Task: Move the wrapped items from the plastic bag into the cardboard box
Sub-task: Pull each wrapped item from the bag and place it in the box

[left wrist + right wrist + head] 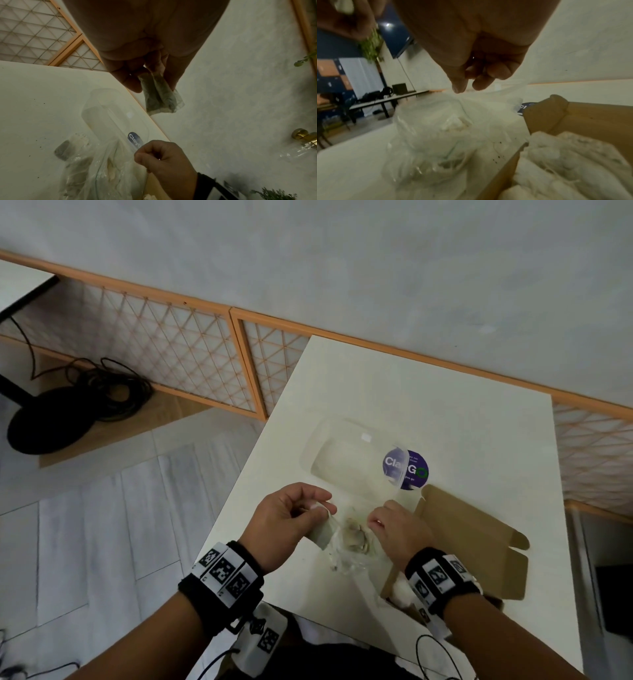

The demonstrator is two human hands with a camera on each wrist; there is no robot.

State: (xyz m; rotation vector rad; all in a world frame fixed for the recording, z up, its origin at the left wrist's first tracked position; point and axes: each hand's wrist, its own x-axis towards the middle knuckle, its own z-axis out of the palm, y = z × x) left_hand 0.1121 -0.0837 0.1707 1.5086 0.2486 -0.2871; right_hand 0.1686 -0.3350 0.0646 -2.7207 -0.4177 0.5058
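Observation:
My left hand point(320, 508) pinches a small wrapped item point(321, 535), pale and greenish in its film, just above the mouth of the clear plastic bag point(352, 547). In the left wrist view the wrapped item point(161, 98) hangs from my fingertips. My right hand point(376, 522) pinches the bag's upper edge and holds it up; the right wrist view shows thumb and fingers closed on the bag's film point(488, 97). More wrapped pieces lie inside the bag point(72, 159). The open cardboard box point(479, 546) sits to the right, with white wrapped items point(565, 162) in it.
A clear plastic clamshell container point(352, 457) with a purple round sticker point(406, 470) lies on the white table point(462, 422) behind the bag. The table's left edge runs close to my left hand. Cables and a black stand base point(44, 426) lie on the floor at left.

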